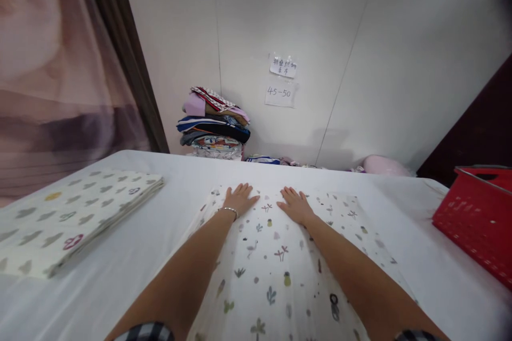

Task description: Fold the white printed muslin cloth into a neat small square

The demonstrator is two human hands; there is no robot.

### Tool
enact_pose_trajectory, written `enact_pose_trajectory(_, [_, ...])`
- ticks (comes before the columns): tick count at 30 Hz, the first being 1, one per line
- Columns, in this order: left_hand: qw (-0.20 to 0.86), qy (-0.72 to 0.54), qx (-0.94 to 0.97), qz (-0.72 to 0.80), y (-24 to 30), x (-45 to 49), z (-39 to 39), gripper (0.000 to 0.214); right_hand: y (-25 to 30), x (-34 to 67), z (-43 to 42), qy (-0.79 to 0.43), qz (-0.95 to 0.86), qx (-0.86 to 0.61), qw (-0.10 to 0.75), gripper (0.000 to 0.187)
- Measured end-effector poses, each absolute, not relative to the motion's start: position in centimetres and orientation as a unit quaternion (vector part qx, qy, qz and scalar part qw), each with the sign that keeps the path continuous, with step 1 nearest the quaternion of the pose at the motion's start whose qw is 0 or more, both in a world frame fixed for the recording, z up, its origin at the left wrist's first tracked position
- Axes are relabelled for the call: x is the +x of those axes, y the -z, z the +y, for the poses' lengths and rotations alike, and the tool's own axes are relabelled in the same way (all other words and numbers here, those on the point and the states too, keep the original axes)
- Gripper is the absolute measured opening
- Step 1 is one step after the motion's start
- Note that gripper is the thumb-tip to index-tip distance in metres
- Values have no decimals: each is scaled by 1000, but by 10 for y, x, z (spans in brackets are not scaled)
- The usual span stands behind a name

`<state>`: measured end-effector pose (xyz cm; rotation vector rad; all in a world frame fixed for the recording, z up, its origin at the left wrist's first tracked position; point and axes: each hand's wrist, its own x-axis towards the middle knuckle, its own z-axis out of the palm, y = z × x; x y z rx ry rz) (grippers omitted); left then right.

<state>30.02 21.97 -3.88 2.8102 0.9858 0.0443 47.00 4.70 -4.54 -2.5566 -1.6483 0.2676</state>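
A white cloth (276, 266) printed with small palms, cacti, pineapples and birds lies spread over the table in front of me. Near its far edge my left hand (240, 199) rests flat on it, fingers spread, with a bracelet at the wrist. Level with it, a short gap to the right, my right hand (295, 205) also lies palm down on the cloth, fingers apart. Neither hand grips anything. Both arms reach across the cloth and hide parts of its sides, and its near edge runs out of view.
A folded cloth with grey clouds (76, 213) lies on the left of the white-covered table (160, 245). At the right stands a red plastic basket (476, 218). Behind the table are a stack of folded fabrics (216, 128), a pink bundle (384, 165) and a wall with paper signs (280, 93).
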Motion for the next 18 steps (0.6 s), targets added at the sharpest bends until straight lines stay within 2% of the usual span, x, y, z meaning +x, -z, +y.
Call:
enact_pose_trajectory(3, [51,-36,927,369,31,286,232,53,45,469,46,-85,-529,-843,45,70])
enact_pose_trajectory(7, [25,-49,892,448,16,264,255,50,45,468,47,-82,-520,-849,46,71])
enact_pose_trajectory(13, [21,-39,884,466,6,268,277,36,47,469,47,-84,-520,-850,28,69])
enact_pose_trajectory(18, [37,-79,864,495,15,271,281,38,48,470,47,-75,-524,-848,37,69])
